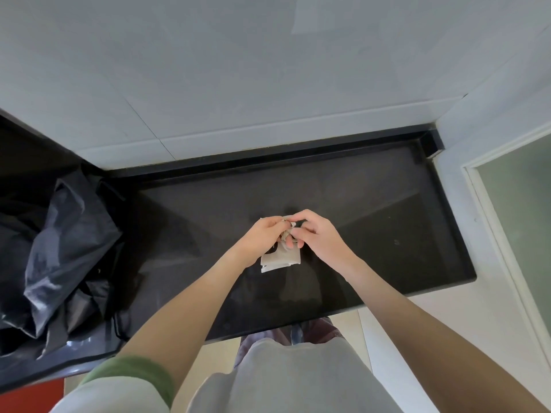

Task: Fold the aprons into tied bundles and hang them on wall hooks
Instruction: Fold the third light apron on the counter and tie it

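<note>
A small beige folded apron bundle (279,260) hangs between my two hands above the black countertop (372,222). My left hand (262,236) pinches the beige strap at the top of the bundle. From the right, my right hand (317,234) pinches the same strap close to my left fingers. The fingers hide the strap's knot area, and only the lower folded part of the bundle shows. No wall hook is in view.
Dark crumpled fabric and black plastic (59,257) lie heaped on the counter's left end. A white tiled wall (238,70) rises behind the counter. A white-framed glass door (518,210) stands to the right. The counter's front edge runs just before my body.
</note>
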{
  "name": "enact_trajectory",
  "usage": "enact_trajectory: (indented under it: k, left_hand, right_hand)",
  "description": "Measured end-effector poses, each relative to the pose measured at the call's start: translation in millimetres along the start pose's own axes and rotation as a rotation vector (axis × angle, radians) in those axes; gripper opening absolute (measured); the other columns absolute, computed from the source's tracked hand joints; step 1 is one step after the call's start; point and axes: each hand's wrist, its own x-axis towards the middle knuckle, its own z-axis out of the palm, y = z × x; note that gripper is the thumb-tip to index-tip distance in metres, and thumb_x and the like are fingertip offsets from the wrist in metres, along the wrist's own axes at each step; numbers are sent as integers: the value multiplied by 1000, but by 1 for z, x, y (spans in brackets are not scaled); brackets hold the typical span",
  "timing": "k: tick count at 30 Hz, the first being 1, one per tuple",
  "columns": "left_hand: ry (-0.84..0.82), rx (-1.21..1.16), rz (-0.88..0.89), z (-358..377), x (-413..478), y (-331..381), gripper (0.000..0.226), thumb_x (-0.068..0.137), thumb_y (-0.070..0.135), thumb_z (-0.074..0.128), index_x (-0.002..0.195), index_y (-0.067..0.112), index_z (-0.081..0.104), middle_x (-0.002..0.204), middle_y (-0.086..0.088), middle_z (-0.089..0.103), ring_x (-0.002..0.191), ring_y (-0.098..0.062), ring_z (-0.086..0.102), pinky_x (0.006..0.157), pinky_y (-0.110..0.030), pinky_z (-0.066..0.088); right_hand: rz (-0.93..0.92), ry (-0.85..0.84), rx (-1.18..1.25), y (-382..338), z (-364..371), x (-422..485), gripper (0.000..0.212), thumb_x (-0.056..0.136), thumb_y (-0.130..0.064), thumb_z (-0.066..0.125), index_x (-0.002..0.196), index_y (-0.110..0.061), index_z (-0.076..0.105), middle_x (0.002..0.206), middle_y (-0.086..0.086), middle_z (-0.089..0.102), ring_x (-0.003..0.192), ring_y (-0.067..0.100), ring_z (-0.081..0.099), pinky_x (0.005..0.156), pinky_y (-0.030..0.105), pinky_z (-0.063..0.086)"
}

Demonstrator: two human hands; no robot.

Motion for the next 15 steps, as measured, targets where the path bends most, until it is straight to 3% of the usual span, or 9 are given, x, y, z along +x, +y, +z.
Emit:
enact_trajectory:
  k: [2, 4, 9, 12, 15]
  left_hand:
    - [9, -5, -1, 0, 2, -1, 35, 102, 27, 38, 96, 12, 68, 79, 1, 65, 83, -14, 55, 83, -28, 44]
    - [22, -5, -12, -1, 2, -2, 36, 102, 28, 38, 96, 7, 67, 79, -1, 64, 82, -15, 53, 81, -30, 44]
    - [-29, -50, -5, -2, 4, -4, 31, 102, 27, 41, 89, 8, 62, 70, 4, 61, 81, -17, 50, 86, -33, 43]
    - [-76, -121, 28, -6, 5, -4, 31, 101, 28, 45, 79, 10, 57, 76, -1, 56, 84, -22, 47, 89, -36, 41]
    - [-124, -203, 72, -7, 3, -5, 39, 102, 24, 43, 66, 15, 55, 77, 0, 54, 82, -18, 50, 84, -32, 40]
  right_hand:
    - [-4, 43, 47, -1, 1, -1, 3, 96, -11, 56, 94, -10, 58, 64, -10, 64, 67, 6, 60, 73, 17, 48]
    - [-14, 57, 69, -2, 2, -1, 9, 95, -8, 56, 88, -3, 56, 62, -11, 63, 64, 7, 56, 70, 18, 48]
    - [18, 46, 51, 0, 3, -4, 5, 95, -13, 56, 91, -14, 53, 62, -7, 61, 67, 7, 59, 75, 16, 47]
    - [139, -11, 110, 3, 7, -6, 10, 95, -15, 55, 105, -16, 53, 63, -1, 59, 59, 1, 55, 69, 17, 43]
    - [154, -29, 152, -1, 6, -8, 12, 98, -12, 50, 100, -7, 61, 62, 2, 54, 51, -1, 48, 55, 8, 36]
